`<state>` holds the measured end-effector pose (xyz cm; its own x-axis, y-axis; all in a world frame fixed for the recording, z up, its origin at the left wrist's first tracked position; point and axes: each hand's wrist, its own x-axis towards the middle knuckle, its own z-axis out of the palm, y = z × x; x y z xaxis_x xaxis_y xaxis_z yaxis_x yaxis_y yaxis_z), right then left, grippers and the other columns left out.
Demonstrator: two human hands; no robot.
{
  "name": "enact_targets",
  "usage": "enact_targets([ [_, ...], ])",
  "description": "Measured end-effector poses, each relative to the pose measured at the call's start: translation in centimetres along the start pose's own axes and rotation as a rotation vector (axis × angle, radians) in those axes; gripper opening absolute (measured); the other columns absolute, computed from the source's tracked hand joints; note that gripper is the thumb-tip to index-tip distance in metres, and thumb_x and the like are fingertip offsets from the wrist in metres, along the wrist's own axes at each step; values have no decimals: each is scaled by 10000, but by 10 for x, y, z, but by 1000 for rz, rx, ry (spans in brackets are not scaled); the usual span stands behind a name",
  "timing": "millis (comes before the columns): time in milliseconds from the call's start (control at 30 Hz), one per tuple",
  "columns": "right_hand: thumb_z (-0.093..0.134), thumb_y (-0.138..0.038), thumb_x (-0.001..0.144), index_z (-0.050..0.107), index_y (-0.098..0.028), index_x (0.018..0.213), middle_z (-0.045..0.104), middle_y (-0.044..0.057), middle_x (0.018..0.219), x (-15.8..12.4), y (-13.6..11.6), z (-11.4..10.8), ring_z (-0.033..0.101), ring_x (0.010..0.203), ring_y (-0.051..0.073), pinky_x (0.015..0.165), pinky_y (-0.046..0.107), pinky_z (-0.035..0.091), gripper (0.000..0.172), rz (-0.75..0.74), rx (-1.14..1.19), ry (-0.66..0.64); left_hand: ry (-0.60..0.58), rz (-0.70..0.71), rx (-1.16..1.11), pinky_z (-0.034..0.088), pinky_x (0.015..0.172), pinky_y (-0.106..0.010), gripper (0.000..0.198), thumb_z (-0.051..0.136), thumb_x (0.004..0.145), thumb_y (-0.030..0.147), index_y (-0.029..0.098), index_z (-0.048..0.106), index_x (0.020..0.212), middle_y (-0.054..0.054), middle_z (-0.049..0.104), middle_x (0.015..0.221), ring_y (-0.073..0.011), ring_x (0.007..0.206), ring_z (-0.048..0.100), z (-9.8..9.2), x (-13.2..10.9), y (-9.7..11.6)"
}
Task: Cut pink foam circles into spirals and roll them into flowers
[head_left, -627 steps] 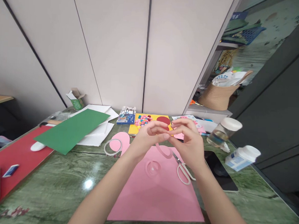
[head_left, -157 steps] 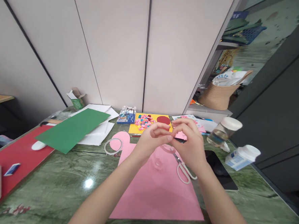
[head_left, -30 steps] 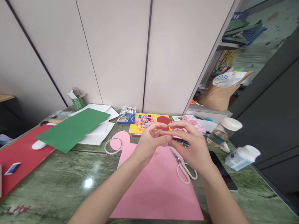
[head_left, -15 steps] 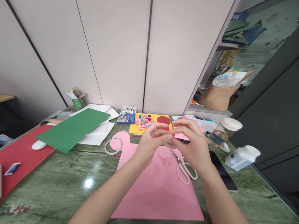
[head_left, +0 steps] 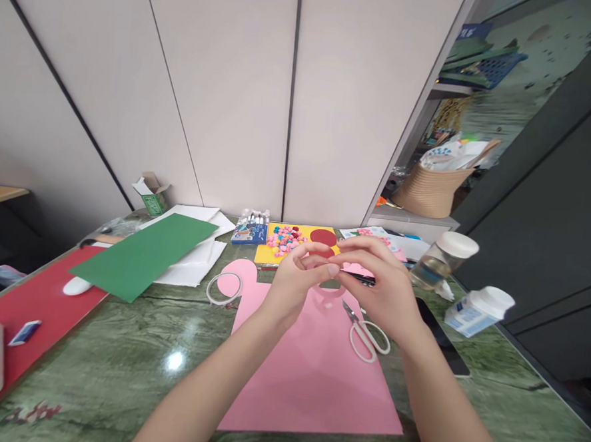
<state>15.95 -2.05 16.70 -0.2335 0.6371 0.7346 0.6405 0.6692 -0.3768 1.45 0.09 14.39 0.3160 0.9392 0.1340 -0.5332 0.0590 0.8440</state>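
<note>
Over the far part of a pink paper sheet (head_left: 310,382), my left hand (head_left: 294,281) and my right hand (head_left: 376,286) meet with fingertips pressed together. Both pinch a small piece that the fingers mostly hide. Below the fingertips shows a pale pink, curved loop (head_left: 332,294); whether it is paper or clear tape I cannot tell. White-handled scissors (head_left: 363,338) lie partly open on the sheet, under my right hand. A white ring-shaped roll (head_left: 224,289) rests partly on a round pink paper piece (head_left: 240,271), left of my left hand.
Behind the hands, yellow paper (head_left: 266,254) holds colourful pompoms (head_left: 285,240) and red circles (head_left: 323,237). A green sheet (head_left: 148,255) and red sheet (head_left: 30,305) lie left. Right stand a jar (head_left: 433,263) and white bottle (head_left: 480,311), near a black tablet (head_left: 441,336).
Both hands stay almost in place with fingertips together. The pale pink loop under them shows more fully and has shifted slightly left. The scissors and sheets lie as before.
</note>
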Motion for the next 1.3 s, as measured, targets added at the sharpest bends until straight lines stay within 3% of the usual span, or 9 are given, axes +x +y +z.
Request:
enact_targets([
  [200, 505, -155, 852, 633, -312, 1043, 561, 43, 1105, -1, 4, 3, 528, 1046, 190, 837, 363, 473, 279, -70, 4, -115, -56, -9, -4, 442, 703, -246, 312, 716, 650, 154, 186, 548, 911, 8, 632, 766, -108, 722, 595, 0, 1, 2],
  [300, 496, -148, 854, 633, -319, 1051, 556, 42, 1120, -1, 5, 4, 521, 1057, 192, 845, 366, 470, 295, -63, 0, -110, -53, -1, 8, 447, 711, -248, 298, 707, 659, 157, 184, 547, 908, 3, 633, 781, -112, 741, 596, 0, 1, 2],
  [600, 612, -135, 748, 629, -234, 747, 582, 40, 1025, -1, 2, 7, 572, 960, 193, 801, 360, 471, 101, 59, -24, 56, -38, -44, 23, 462, 673, -289, 321, 712, 648, 176, 181, 540, 919, -24, 657, 777, -152, 716, 618, 4, -1, 1],
  [833, 617, -85, 676, 484, -213, 637, 579, 21, 954, 0, 2, 9, 574, 926, 196, 777, 357, 459, 189, 96, -6, 43, -50, -62, -14, 439, 667, -261, 313, 727, 617, 143, 185, 555, 875, -3, 656, 722, -119, 672, 595, 6, -2, -4],
  [1067, 625, -121, 717, 595, -231, 745, 563, 32, 997, 1, -1, 6, 560, 971, 195, 828, 360, 461, 118, 79, -28, 31, 22, -41, -9, 421, 709, -254, 318, 742, 607, 160, 196, 570, 872, 7, 656, 721, -125, 733, 605, 3, -2, -2],
  [1300, 535, -166, 830, 653, -292, 962, 530, 51, 1103, -1, 4, 0, 535, 1031, 201, 838, 373, 484, 218, -28, -3, -102, -35, -30, 23, 414, 659, -234, 286, 711, 641, 154, 205, 562, 879, 18, 628, 718, -111, 696, 582, -2, 0, 2],
])
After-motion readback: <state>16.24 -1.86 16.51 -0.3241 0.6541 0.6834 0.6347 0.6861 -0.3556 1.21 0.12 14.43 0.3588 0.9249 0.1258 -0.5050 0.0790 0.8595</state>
